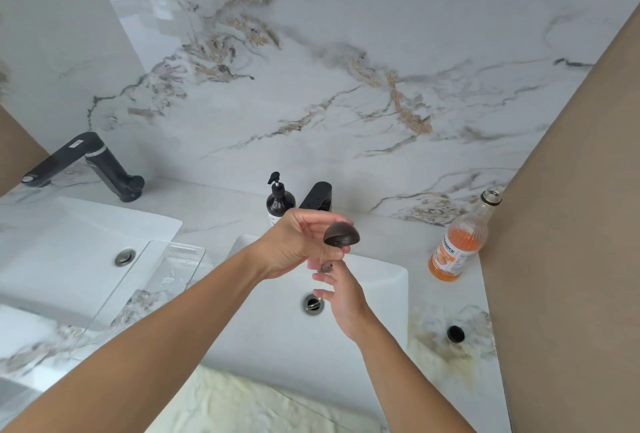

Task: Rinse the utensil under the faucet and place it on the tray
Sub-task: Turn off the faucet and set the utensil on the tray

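I hold the utensil (341, 233), a dark ladle-like piece with a rounded bowl, in the left hand (298, 245) above the right-hand sink (381, 276), just in front of the black faucet (317, 196). The left fingers (334, 252) are closed around the stem just below the bowl. The right hand (341, 301) sits below it over the drain (314, 303), its fingers loosely spread and holding nothing; its fingertips reach up toward the lower end of the stem. I cannot tell whether water is running.

Handling, as I judge it: the utensil looks rigid and light, and its smooth surface will be slippery when wet. I recommend holding the stem, not the rounded bowl, which offers no flat face to pinch.

The clear tray (162, 270) lies to the left on the table (214, 214), between the two sinks, with droplets on it. Its transparency makes its edges hard to judge. The soap bottle (280, 200) stands just beside the faucet, close to the transfer path. An orange drink bottle (459, 242) without its lid and a black cap (455, 333) stand to the right, well apart from that path. A second faucet (86, 166) serves the left sink (69, 242).
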Tool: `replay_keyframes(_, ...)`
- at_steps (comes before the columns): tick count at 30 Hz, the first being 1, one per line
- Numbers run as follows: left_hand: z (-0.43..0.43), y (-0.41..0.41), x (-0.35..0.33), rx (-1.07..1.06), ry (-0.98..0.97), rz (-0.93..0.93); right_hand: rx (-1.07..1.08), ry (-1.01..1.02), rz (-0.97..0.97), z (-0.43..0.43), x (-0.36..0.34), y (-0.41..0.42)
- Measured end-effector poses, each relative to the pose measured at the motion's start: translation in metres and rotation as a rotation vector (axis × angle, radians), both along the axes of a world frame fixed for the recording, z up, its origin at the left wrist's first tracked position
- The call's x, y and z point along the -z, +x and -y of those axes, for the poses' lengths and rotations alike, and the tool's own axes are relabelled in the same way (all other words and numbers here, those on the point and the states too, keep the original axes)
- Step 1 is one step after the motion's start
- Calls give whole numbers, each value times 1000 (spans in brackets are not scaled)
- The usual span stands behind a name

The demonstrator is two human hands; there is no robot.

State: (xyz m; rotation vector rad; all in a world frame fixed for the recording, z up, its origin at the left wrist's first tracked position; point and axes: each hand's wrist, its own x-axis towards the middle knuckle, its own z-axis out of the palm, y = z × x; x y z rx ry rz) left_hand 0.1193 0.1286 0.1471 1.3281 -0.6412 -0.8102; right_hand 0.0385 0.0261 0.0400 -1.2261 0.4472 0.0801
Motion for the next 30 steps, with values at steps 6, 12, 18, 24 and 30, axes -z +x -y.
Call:
replay_keyframes(6, -6, -6, -10, -22, 88, 126, 34, 152, 47, 3, 5, 4)
replay_keyframes(12, 11, -24, -20, 36, 239, 599, -41, -148, 110, -3, 6, -5)
replay_keyframes(18, 1, -19, -9, -80, 267, 654, 201, -304, 76, -37, -16, 15)
replay_keyframes(24, -44, 14, 7, -143, 306, 538, 113, -342, -8, -93, -17, 23)
replay_keyframes(30, -88, 40, 34, -233, 292, 476, 187, -240, -53, -152, -11, 39)
